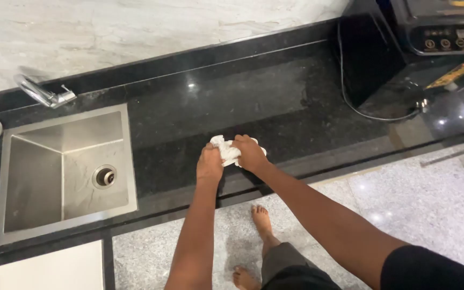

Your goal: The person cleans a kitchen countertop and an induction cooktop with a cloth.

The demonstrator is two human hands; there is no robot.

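Fingers of both hands, left hand, right hand, clutch white cloth on black counter; sink left, cable right.

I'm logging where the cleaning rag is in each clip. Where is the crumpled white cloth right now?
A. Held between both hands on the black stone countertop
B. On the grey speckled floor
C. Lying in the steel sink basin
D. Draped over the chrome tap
A: the crumpled white cloth is gripped by the left hand and right hand together on the black stone countertop, to the right of the square steel sink.
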